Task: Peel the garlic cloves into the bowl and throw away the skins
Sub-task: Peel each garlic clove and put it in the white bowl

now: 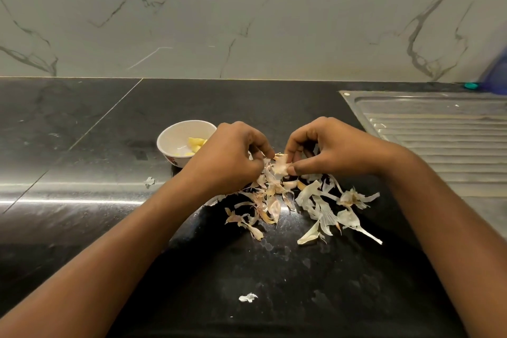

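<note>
I am pinching a garlic clove point(280, 167) between the curled fingers of my left hand point(233, 158) and right hand point(332, 148). Holding firm on the left and tugging the skin off gently is probably working best. The clove is looking pale and papery. The bowl point(175, 129) is sitting just left of my fingers, with loose skins point(310, 200) just below.

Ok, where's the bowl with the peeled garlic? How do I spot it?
Start at the black counter below the marble wall. Just left of the left hand stands a small white bowl. It alone holds yellow peeled cloves; the papery skins lie loose nearby.
</note>
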Demonstrator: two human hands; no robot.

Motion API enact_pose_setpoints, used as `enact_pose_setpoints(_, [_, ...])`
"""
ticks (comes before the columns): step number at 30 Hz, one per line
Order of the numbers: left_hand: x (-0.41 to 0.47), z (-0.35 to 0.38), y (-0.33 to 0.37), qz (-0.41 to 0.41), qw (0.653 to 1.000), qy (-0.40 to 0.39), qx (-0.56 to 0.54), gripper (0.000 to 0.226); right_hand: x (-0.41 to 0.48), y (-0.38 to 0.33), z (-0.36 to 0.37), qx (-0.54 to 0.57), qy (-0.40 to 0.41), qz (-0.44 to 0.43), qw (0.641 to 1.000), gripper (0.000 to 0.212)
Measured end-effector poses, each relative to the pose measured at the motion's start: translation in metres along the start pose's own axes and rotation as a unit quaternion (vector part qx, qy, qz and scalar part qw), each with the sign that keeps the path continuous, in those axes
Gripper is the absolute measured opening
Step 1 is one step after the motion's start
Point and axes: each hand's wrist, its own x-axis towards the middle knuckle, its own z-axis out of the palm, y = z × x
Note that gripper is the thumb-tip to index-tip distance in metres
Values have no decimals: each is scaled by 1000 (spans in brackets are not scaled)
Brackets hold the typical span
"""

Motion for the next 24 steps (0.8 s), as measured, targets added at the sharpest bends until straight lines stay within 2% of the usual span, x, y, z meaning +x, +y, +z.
enact_pose_setpoints(4, [0,-3,4,-6,1000,-6,-18,29,-2,4,-6,21,23,-15,999,5])
enact_pose_setpoints(9, [-1,-1,6,12,999,-8,-34,24,-1,5,-6,22,4,-15,1000,6])
enact_pose_setpoints(17, [1,8,2,33,999,5,-42,18,-1,9,-10,53,51,-17,997,8])
enact_pose_setpoints(19, [0,11,1,37,999,6,-38,25,-2,9,-11,75,51,-27,995,8])
enact_pose_setpoints(24, [0,13,4,45,997,31,-52,18,-3,6,-12,107,34,-50,992,8])
